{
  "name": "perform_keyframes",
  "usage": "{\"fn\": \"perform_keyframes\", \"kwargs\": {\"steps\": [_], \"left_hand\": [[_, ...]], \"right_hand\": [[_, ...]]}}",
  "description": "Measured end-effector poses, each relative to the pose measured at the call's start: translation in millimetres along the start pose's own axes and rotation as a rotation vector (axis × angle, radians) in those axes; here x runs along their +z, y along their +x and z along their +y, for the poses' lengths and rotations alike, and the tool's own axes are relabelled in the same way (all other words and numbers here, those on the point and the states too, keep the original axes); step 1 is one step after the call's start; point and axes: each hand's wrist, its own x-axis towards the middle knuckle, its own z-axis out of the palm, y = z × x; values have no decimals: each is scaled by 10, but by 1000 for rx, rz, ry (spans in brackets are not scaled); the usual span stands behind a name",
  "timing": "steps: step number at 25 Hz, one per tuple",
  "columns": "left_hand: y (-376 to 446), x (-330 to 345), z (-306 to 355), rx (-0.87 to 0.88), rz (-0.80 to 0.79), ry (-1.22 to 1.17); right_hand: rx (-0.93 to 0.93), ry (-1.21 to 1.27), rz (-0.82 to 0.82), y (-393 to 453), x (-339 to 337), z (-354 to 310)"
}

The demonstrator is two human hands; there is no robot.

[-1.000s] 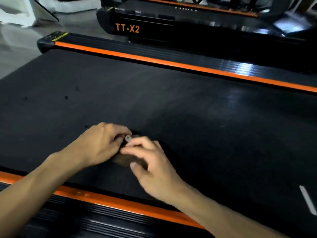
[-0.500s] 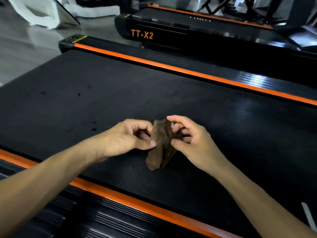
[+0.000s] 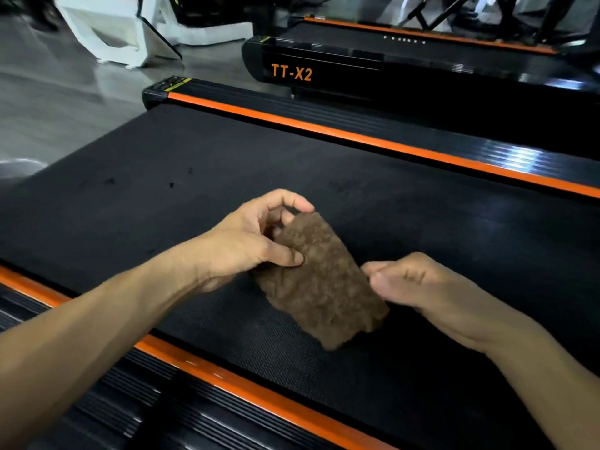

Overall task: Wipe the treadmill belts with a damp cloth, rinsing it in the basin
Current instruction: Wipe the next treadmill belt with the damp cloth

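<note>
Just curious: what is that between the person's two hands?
A brown cloth, seen in the head view. The left hand and right hand hold it spread above the black treadmill belt.

The cloth (image 3: 319, 280) is brown and fuzzy, with a rough, nubby pile – a matt towel-like fabric. The treadmill belt (image 3: 422, 228) under it is matt black with a fine grainy texture, and a soft sheen shows toward 3 o'clock. The side rails (image 3: 373, 125) at 12 and 6 o'clock are glossy, ribbed black with smooth orange strips – the grey floor (image 3: 65, 102) at 10 o'clock is polished and reflective.
</note>
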Motion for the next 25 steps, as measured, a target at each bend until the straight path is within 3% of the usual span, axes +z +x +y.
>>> {"fn": "perform_keyframes", "kwargs": {"steps": [4, 7, 9, 12, 15, 19, 22, 25], "left_hand": [[-9, 74, 54, 102, -156, 39], [4, 67, 66, 140, -170, 139], [8, 26, 63, 98, -91, 233], [5, -6, 48, -36, 13, 319], [23, 1, 1, -139, -14, 322], [-9, -50, 14, -181, -149, 244], [-16, -150, 28, -84, -75, 134], [14, -260, 31, 62, 84, 128]], "right_hand": [[123, 281, 321, 352, 69, 79], [162, 518, 192, 525, 186, 61], [172, 578, 141, 552, 262, 7], [210, 594, 292, 632, 346, 24], [105, 565, 455, 706, 407, 26], [-125, 615, 438, 696, 390, -59], [-193, 518, 504, 676, 289, -113], [-190, 166, 665, 679, 86, -112]]}}
